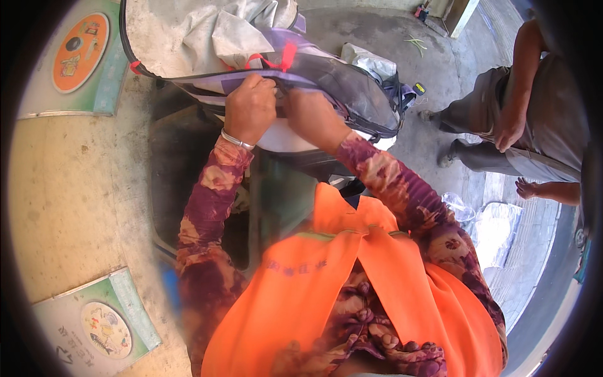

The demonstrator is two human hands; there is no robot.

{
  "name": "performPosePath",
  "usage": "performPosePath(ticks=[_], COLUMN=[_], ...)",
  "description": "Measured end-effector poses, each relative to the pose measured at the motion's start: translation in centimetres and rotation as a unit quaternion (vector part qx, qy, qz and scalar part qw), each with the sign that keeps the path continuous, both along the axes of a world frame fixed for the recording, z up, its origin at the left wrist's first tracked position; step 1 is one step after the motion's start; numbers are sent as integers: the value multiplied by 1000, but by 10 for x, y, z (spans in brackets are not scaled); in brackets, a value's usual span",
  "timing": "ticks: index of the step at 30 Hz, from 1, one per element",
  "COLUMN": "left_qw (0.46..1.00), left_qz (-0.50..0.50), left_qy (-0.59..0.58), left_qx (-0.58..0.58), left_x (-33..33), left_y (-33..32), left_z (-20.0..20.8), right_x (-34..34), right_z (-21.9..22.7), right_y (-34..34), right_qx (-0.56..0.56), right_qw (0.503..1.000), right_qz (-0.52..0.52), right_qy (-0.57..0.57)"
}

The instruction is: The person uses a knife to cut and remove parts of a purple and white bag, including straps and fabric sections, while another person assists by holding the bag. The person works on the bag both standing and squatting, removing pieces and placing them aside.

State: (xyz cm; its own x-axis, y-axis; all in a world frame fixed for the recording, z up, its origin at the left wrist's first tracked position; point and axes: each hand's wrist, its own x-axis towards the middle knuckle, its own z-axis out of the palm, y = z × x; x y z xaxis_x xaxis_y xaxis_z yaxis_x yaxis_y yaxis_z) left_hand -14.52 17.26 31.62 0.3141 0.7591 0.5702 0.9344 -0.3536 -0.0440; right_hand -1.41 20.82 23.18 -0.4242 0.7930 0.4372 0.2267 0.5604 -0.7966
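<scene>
A large, soiled fabric bag (235, 34) lies across the top middle, with a whitish-grey panel, purple trim, dark mesh and a red ribbon (287, 56). My left hand (251, 110), a silvery bangle at its wrist, is closed on the bag's purple-trimmed edge. Just to its right, my right hand (314, 116) is bent at the same edge, its fingers curled on the fabric. Motion blurs this hand, and its fingertips are partly hidden. Both hands are close together.
Below the bag is a dark container-like recess (182, 188). A wall (75, 207) with picture panels stands at left. On the right, another person (540, 107) stands with arms lowered. A clear plastic sheet (496, 232) lies on the floor near them.
</scene>
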Motion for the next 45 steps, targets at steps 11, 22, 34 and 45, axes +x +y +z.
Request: performPosePath(ticks=[11,22,34,45], left_qw=[999,978,895,873], left_qz=[11,123,170,232], left_qy=[-40,-106,-342,-362], left_qx=[4,-130,-229,-231], left_x=[-15,-12,-15,1], left_y=[2,16,26,33], left_z=[9,0,-8,-4], right_x=[39,60,42,32], right_z=[0,7,22,3], right_y=[-7,27,57,45], right_qx=[2,114,-78,-149], right_qw=[999,993,994,971], right_qz=[-8,-22,49,93], right_qy=[-46,-36,-58,161])
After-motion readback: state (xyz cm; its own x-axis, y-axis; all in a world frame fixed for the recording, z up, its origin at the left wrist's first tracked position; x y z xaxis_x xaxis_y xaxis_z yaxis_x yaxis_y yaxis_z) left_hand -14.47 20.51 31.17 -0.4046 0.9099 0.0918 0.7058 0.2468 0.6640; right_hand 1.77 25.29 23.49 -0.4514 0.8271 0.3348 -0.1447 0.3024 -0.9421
